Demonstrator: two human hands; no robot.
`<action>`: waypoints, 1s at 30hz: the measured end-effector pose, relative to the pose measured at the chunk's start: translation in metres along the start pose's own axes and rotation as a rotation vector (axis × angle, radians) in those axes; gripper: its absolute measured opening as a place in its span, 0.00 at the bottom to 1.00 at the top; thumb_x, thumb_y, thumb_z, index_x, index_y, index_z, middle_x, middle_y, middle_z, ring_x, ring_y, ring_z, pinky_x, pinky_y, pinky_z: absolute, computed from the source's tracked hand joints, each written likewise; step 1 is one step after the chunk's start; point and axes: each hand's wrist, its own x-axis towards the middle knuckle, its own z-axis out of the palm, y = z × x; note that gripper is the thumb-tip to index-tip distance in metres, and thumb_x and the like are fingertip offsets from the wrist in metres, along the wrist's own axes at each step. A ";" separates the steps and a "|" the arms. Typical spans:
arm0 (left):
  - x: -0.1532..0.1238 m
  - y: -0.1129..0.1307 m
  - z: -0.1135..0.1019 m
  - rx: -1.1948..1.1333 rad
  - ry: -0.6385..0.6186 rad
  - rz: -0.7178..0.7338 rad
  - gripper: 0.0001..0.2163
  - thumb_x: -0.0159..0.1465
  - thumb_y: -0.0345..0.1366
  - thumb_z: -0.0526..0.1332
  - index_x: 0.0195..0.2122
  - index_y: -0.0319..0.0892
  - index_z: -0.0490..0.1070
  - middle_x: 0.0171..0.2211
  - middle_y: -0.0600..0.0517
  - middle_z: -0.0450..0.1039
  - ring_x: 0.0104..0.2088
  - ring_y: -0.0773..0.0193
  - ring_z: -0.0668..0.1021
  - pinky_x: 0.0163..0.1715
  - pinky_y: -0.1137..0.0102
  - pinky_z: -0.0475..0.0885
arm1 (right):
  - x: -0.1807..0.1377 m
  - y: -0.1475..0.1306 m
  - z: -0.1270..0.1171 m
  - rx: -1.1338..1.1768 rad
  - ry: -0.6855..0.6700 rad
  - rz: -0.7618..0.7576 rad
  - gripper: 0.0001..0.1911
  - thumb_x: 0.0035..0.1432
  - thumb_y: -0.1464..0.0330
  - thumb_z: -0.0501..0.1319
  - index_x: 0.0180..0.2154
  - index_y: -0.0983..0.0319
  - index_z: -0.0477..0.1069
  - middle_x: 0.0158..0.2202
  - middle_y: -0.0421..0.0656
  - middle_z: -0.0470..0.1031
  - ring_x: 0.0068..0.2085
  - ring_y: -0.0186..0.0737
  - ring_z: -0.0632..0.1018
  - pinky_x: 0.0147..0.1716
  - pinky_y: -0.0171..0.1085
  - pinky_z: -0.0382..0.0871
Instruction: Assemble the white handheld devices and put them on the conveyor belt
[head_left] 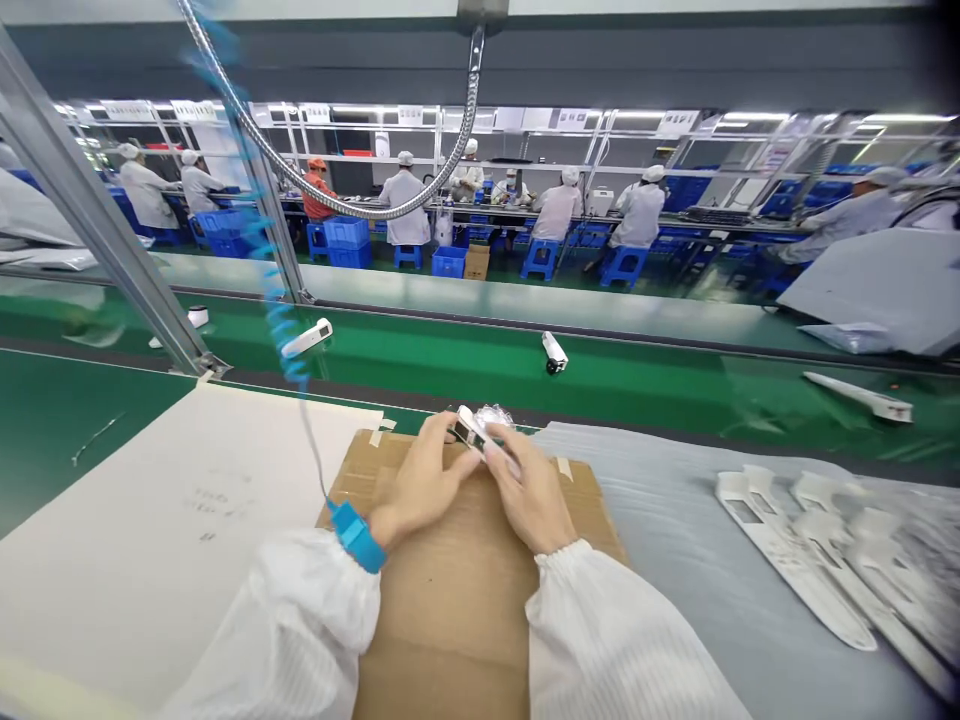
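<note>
Between my two hands, over the far end of a brown cardboard sheet (pixel 450 600), is a white handheld device housing (pixel 468 424) with a dark rectangular window. My left hand (pixel 427 470) is closed on its left side, thumb toward the middle. On the right, my right hand (pixel 529 485) grips the lower end of the same housing, and its fingers cover much of it. Just behind the housing lies a crumpled bit of clear plastic (pixel 495 415). A blue wrist strap (pixel 358 537) with a coiled cord is around my left wrist.
Several white plastic shells (pixel 795 560) lie on grey foam sheeting (pixel 637 500) to the right. Beyond, a green conveyor belt (pixel 435 360) carries white devices (pixel 555 352). A metal post (pixel 112 210) stands at left, and a flexible metal conduit (pixel 360 210) hangs overhead. Co-workers sit farther back.
</note>
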 end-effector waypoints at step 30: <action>-0.004 0.008 -0.024 0.252 0.048 -0.241 0.12 0.68 0.41 0.53 0.35 0.42 0.74 0.29 0.49 0.76 0.29 0.59 0.75 0.30 0.69 0.61 | -0.008 -0.013 -0.002 -0.577 0.005 -0.356 0.11 0.66 0.66 0.58 0.29 0.57 0.71 0.38 0.40 0.78 0.41 0.41 0.72 0.42 0.42 0.56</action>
